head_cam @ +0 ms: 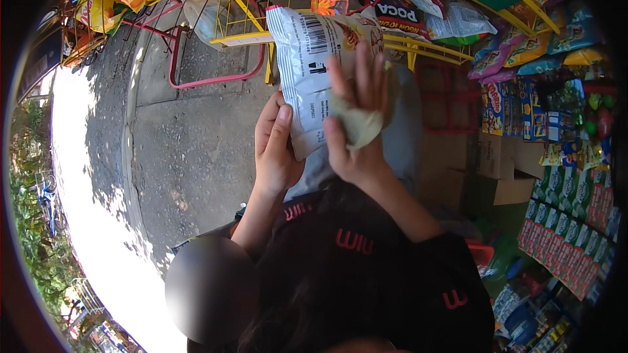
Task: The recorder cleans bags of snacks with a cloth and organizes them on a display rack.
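A white snack bag (306, 59) is held up before my body, its printed back and barcode turned towards me. My left hand (277, 149) grips its lower left edge, thumb on the near side. At the bag's right side is my right hand (355, 149), with a pale yellow-green cloth (363, 127) in it. Its fingers point up and are blurred, overlapping the printed face. Whether the cloth presses on the bag is hard to tell. The bag's right part is partly hidden behind this hand.
A yellow wire rack (245, 39) with several snack bags stands in front, beside a red metal frame (216, 83). Cardboard boxes (495, 157) and stacked drink cartons (559, 235) are on the right. Concrete ground (191, 132) lies left, with a blue bicycle (47, 203) farther off.
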The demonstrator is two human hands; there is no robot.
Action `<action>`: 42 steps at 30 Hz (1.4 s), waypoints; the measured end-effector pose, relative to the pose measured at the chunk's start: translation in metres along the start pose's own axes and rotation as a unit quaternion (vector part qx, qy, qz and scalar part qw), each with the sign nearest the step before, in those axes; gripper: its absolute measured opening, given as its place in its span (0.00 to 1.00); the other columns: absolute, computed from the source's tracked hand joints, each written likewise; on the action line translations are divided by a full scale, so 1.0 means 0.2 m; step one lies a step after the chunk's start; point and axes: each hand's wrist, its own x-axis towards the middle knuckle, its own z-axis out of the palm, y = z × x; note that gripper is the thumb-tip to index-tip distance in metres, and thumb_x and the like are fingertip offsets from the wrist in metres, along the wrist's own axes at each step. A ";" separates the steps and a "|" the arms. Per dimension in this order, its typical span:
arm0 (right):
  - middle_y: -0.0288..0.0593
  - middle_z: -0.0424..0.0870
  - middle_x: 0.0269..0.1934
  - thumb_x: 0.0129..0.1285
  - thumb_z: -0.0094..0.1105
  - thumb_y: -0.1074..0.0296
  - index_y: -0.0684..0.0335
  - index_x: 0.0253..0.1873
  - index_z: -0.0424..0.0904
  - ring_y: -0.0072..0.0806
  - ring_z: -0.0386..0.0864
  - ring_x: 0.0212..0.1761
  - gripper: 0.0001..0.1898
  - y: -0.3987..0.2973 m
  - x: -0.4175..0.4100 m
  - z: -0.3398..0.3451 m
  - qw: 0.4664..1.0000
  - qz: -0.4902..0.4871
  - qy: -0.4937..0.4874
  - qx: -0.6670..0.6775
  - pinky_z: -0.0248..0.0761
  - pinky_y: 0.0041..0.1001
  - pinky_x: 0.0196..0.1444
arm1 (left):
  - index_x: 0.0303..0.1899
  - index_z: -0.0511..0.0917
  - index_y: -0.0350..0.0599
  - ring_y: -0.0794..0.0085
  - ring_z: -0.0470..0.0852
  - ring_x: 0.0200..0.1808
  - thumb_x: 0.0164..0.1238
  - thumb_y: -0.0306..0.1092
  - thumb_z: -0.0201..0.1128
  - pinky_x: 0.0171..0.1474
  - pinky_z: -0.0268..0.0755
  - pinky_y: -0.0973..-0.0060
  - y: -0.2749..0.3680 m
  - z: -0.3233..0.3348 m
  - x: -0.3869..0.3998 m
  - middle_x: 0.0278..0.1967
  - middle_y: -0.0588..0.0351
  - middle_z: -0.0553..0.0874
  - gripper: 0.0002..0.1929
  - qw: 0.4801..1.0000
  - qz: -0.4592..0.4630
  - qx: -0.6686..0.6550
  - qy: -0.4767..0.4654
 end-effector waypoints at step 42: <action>0.46 0.52 0.66 0.67 0.28 0.52 0.61 0.67 0.51 0.42 0.52 0.67 0.28 0.33 0.04 -0.23 0.719 0.317 0.214 0.580 0.46 0.42 0.66 | 0.56 0.64 0.39 0.65 0.77 0.48 0.67 0.38 0.47 0.48 0.72 0.69 -0.18 -0.35 -0.02 0.49 0.48 0.75 0.19 0.988 -0.082 -0.086 0.101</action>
